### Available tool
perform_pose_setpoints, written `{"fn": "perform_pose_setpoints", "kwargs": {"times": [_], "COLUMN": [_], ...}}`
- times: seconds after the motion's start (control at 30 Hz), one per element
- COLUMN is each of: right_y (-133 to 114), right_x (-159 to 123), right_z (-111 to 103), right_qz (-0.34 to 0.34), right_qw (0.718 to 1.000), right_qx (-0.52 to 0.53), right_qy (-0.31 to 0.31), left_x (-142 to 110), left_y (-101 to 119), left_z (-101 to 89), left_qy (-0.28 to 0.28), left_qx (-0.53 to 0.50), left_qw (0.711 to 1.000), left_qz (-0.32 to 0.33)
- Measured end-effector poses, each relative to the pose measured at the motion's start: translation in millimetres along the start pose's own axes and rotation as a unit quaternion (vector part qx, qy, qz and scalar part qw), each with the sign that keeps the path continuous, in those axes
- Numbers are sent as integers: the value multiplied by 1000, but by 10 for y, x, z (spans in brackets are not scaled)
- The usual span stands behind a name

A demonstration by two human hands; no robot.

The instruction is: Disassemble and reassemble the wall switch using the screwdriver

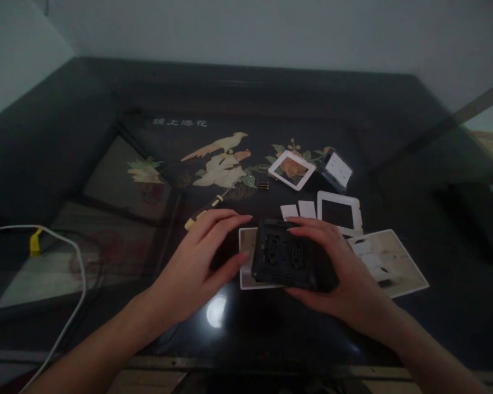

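My right hand (345, 273) grips a black square switch module (287, 254), held flat above the table with its inner side up. My left hand (197, 262) hovers just left of it with fingers stretched out and apart, holding nothing; its fingertips almost reach the module's left edge. Under the module lies a white plate (246, 262). A yellow-handled screwdriver (207, 210) rests on the table just behind my left hand.
On the dark glossy table (107, 137) lie white frames (291, 169) (340, 212), small white rocker pieces (298, 210), a dark part with white buttons (337, 169), and a light card (390, 262) with small parts. A white cable (72, 273) runs at left.
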State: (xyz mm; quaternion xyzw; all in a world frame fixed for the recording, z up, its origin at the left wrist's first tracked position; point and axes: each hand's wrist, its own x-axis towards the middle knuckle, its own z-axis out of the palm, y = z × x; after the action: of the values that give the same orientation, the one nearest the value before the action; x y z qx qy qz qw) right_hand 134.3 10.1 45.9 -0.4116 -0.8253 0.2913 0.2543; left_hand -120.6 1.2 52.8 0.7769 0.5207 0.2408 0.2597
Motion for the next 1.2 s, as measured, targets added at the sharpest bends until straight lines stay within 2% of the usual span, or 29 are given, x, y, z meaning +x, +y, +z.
{"fn": "perform_pose_setpoints", "kwargs": {"times": [0.13, 0.27, 0.37, 0.53, 0.97, 1.2], "right_y": [-1, 55, 94, 106, 87, 100], "right_x": [127, 149, 126, 95, 80, 16], "right_z": [49, 102, 132, 153, 123, 36], "right_qz": [-36, -39, -40, -24, 4, 74], "right_qw": [998, 996, 995, 993, 992, 993], "right_qx": [-2, 21, 33, 44, 36, 54], "right_qy": [-56, -71, -88, -109, -117, -80], "left_x": [-45, -53, -55, -54, -7, -12], "left_y": [-5, -29, -44, -44, -35, -30], "left_z": [105, 185, 199, 200, 179, 167], "left_qy": [-72, -93, -97, -98, -94, -79], "left_qx": [-13, -4, -11, -18, 65, 82], "left_qw": [996, 996, 995, 995, 992, 992], "left_qz": [46, 15, -3, 12, 49, 57]}}
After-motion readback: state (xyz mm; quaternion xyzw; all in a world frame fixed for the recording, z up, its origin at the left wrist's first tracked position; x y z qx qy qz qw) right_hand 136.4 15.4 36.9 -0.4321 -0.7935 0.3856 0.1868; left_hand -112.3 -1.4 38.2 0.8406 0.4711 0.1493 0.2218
